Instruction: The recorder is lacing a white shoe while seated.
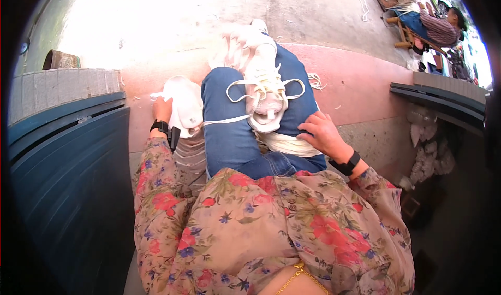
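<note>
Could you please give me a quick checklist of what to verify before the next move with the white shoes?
1. White shoe on the lap resting steadily on the jeans: ok.
2. Its laces loose, not tied: ok.
3. Right hand near that shoe's heel, grip: cannot tell.
4. Left hand touching the second white shoe: ok.
5. Loose lace end trailing across the knee, clear of snags: cannot tell.

Left hand [163, 108] fingers hidden behind white shoe [183, 104]; far seated person [436, 27] blurred (small).
</note>
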Demonstrator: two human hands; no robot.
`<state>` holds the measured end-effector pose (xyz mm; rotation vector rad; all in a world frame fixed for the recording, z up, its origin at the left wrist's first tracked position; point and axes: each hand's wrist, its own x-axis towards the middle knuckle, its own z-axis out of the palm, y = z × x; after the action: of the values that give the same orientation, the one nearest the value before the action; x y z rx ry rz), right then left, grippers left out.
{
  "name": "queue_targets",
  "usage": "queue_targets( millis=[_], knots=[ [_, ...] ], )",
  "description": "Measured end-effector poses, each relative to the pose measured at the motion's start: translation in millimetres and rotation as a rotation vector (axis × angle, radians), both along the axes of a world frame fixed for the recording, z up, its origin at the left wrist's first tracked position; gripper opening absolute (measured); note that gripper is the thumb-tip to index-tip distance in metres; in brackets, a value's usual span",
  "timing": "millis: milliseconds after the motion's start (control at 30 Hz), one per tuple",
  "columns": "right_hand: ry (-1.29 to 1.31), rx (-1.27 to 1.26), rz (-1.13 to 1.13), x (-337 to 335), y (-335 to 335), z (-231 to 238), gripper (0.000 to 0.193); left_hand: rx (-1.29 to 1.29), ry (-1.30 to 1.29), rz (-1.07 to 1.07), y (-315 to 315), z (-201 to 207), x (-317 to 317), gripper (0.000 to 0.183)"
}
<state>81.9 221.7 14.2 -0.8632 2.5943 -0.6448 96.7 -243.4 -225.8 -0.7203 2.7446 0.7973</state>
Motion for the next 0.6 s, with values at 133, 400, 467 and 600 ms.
queue_targets(
  millis=[133,400,467,600],
  knots=[
    [0.041,0.128,0.163,5.1,-7.2,-2.4,0.017,-0.217,-0.075,-0.014,-16.7,36.0,-5.3,0.033],
    [-0.017,0.033,0.11,15.8,-5.4,-16.6,0.014,-0.274,0.349,0.237,-44.5,185.5,4.8,0.027],
    [-0.022,-0.039,0.095,13.4,-1.5,-14.5,0.015,-0.302,0.447,0.192,-25.4,229.5,2.1,0.028],
    [-0.868,-0.674,-0.415,0.4,-6.9,23.1,0.015,-0.238,0.704,0.035,58.1,334.5,-11.8,0.028]
  ],
)
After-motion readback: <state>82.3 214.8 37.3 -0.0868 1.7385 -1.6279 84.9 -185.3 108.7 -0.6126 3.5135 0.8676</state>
